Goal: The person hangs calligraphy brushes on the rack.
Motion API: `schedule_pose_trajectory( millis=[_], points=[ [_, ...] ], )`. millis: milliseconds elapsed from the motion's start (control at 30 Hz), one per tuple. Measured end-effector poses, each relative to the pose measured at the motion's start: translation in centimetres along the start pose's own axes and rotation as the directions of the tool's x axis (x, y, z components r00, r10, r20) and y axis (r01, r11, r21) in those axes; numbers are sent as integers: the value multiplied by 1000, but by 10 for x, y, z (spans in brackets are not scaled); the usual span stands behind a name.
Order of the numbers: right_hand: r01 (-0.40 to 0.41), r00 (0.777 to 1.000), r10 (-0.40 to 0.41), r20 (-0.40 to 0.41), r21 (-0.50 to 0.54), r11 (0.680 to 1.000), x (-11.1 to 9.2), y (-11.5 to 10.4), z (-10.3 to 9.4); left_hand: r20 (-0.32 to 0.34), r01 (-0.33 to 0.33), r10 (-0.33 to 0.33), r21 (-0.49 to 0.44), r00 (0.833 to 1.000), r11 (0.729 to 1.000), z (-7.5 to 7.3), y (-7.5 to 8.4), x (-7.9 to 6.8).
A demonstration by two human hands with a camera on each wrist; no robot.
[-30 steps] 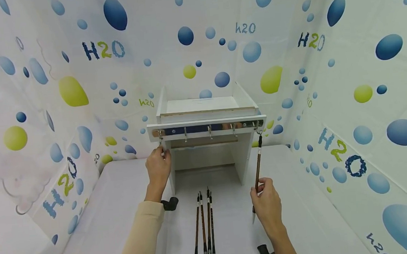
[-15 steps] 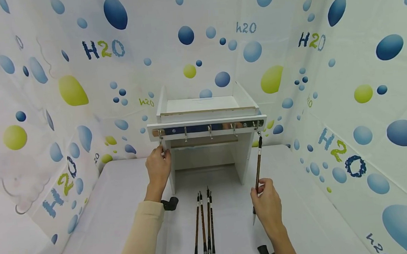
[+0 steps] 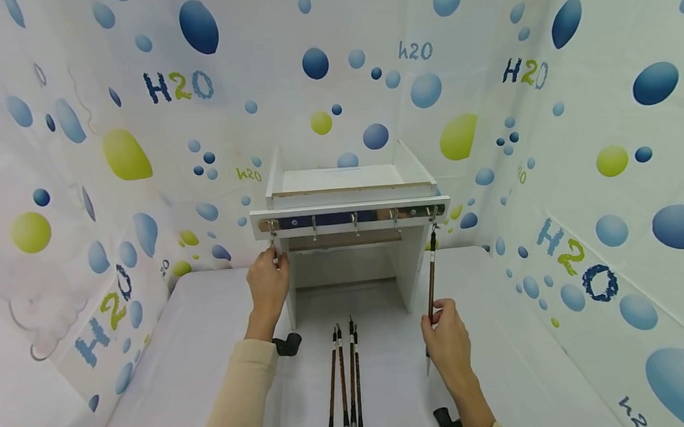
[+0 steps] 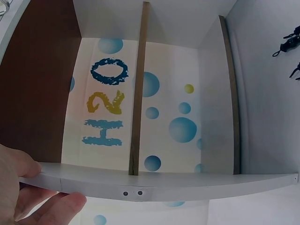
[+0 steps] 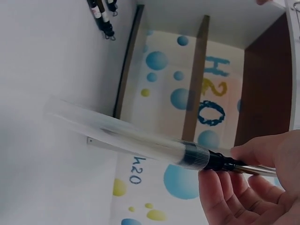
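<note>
In the head view my right hand (image 3: pixel 449 338) pinches a brown-handled brush (image 3: pixel 432 276) held upright, its tip pointing down. Its black loop end meets the rightmost hook (image 3: pixel 433 215) of the rail; whether the loop is over the hook I cannot tell. A clear cap (image 5: pixel 140 140) covers the bristles in the right wrist view. My left hand (image 3: pixel 267 281) grips the left side panel of a white shelf unit (image 3: pixel 405 262); the left wrist view has the thumb on one face of the panel (image 4: pixel 154 187) and fingers on the other. Further hooks (image 3: pixel 355 224) hold nothing.
Several similar brushes (image 3: pixel 343 385) lie side by side on the white table (image 3: pixel 209 355) before the shelf. Above the hook rail (image 3: pixel 342 218) is an open tray-like top (image 3: pixel 339 178). A printed white curtain (image 3: pixel 278 66) surrounds the table.
The brush's loop end has shifted slightly left and up at the rightmost hook, with my right hand moving a little. My left hand stays on the panel. The head view has tilted slightly.
</note>
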State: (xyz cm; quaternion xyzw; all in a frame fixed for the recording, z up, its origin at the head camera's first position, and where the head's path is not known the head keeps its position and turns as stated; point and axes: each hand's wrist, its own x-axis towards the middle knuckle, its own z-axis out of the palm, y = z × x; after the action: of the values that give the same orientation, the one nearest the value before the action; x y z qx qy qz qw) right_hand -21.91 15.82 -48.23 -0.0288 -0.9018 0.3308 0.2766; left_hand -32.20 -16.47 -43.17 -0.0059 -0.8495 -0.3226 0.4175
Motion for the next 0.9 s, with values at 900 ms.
schedule_pose_trajectory(
  millis=[900],
  points=[
    [76,997,-75,28,-3,997,35,35,41,12,12,-12,-9,1000,1000,-2,0,-1]
  ],
)
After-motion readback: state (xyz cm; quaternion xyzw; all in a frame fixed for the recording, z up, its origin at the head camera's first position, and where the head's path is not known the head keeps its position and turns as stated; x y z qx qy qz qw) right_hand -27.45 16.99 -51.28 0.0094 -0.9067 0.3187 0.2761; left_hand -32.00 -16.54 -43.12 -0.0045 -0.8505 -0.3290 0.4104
